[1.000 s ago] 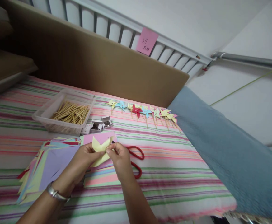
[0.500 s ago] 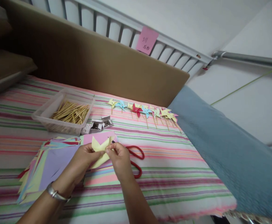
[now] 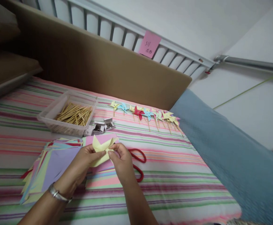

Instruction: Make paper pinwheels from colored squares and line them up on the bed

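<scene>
Between my two hands is a pale yellow paper pinwheel (image 3: 101, 146), its corners partly folded in toward the middle. My left hand (image 3: 86, 159) pinches it from the left, thumb near the centre. On the other side my right hand (image 3: 121, 159) closes thumb and fingers on its right part. Beneath the hands lies a stack of coloured paper squares (image 3: 103, 179), pink on top. Red-handled scissors (image 3: 138, 173) rest just right of my right hand, their blades mostly hidden. Left of my left hand spreads a pile of cut paper sheets (image 3: 59, 164), with purple uppermost.
A clear plastic box (image 3: 51, 116) holds many wooden sticks (image 3: 76, 114). Beside it stand small open boxes of pins (image 3: 99, 127). Several finished pinwheels (image 3: 148, 114) lie in a row farther back. A cardboard panel (image 3: 108, 72) borders the striped cloth (image 3: 174, 175).
My right fingers have shifted slightly on the yellow paper, and its right corner now shows more folded inward. The view has moved a little. Both hands keep hold.
</scene>
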The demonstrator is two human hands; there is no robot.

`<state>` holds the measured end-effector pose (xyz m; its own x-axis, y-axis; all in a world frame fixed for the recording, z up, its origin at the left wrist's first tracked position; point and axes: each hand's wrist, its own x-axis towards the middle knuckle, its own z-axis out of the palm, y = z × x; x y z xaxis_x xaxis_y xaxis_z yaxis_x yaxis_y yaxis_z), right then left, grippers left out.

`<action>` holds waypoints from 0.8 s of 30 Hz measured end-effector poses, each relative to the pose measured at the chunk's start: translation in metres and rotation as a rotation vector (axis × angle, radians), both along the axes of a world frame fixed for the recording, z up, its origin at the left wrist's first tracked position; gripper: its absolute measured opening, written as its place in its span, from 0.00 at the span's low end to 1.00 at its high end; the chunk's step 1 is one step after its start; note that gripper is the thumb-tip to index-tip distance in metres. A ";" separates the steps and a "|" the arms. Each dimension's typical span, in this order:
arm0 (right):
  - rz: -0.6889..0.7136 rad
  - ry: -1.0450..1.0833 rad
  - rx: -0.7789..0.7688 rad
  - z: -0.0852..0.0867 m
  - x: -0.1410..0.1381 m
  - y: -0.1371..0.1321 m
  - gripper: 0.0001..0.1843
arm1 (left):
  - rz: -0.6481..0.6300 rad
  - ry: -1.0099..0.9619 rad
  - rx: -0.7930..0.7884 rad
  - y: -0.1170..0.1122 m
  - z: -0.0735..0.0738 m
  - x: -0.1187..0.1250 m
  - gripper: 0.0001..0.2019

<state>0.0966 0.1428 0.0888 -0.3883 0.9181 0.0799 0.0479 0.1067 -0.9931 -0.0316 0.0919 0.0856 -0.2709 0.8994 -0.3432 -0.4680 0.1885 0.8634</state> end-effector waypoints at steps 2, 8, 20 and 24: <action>-0.023 0.058 -0.059 0.001 0.001 0.000 0.05 | 0.043 -0.004 -0.004 0.000 -0.002 -0.003 0.17; 0.071 0.135 -0.250 -0.001 -0.002 -0.001 0.11 | 0.049 -0.012 0.027 -0.002 0.003 -0.001 0.15; 0.165 0.102 -0.266 0.004 0.001 0.002 0.02 | -0.013 0.017 0.013 -0.001 0.003 0.004 0.14; 0.188 0.153 -0.290 -0.001 0.002 0.005 0.06 | -0.033 -0.004 0.060 -0.001 0.003 0.005 0.15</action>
